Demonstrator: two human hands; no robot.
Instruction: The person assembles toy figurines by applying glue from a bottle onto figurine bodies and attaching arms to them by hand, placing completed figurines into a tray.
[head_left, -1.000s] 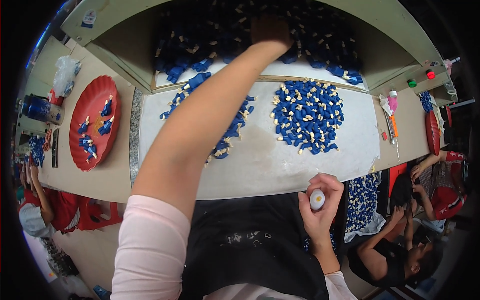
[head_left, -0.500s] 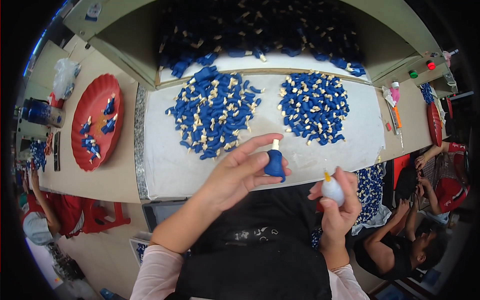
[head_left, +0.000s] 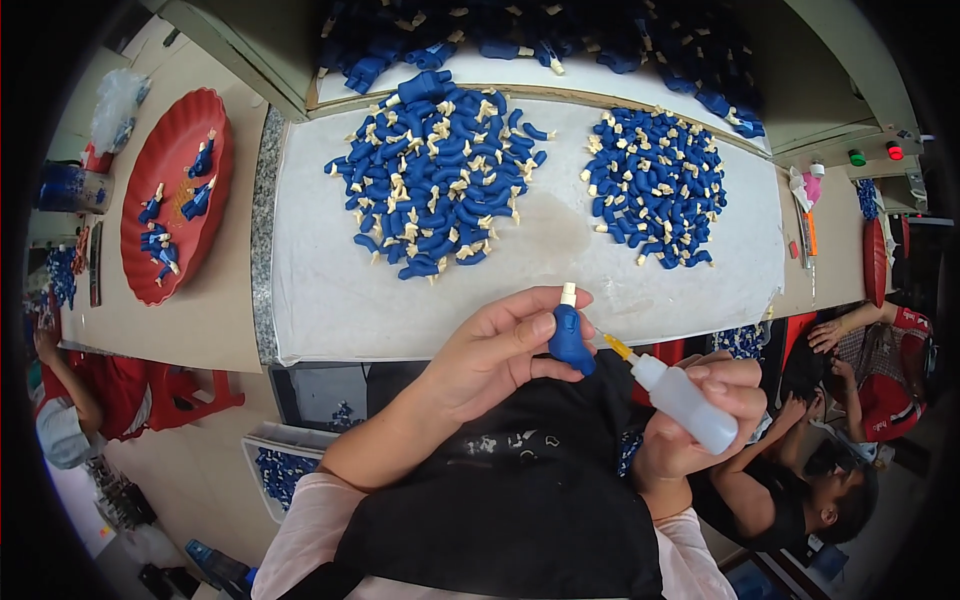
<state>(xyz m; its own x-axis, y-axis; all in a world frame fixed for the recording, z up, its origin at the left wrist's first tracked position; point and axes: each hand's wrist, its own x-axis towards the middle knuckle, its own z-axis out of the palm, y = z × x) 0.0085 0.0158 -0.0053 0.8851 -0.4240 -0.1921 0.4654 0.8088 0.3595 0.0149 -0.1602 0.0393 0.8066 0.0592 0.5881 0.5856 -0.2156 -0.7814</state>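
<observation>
Between the thumb and fingers of my left hand [head_left: 475, 350] is a small blue figurine body [head_left: 572, 342] with a cream peg on top, held upright with a slight tilt. My right hand [head_left: 690, 425] grips a translucent white squeeze bottle [head_left: 695, 408] with a yellow nozzle and a thin needle tip. That tip points at the right side of the body, very close to it; whether they touch I cannot tell. Beyond my hands lie a left pile of curved blue arm pieces with cream hands [head_left: 440, 190] and a right pile of similar smaller pieces [head_left: 655, 185].
White paper [head_left: 330, 300] covers the bench. Behind it a shelf opening [head_left: 540, 90] holds many blue bodies. A red scalloped tray [head_left: 190, 130] with several assembled blue pieces stands left. A white bin [head_left: 262, 440] sits lower left. Other people [head_left: 780, 490] work at both sides.
My right hand has turned the bottle so its nozzle points up-left, and brought the tip to the blue body. The left hand still holds the body, now tilted differently. The whole view has shifted.
</observation>
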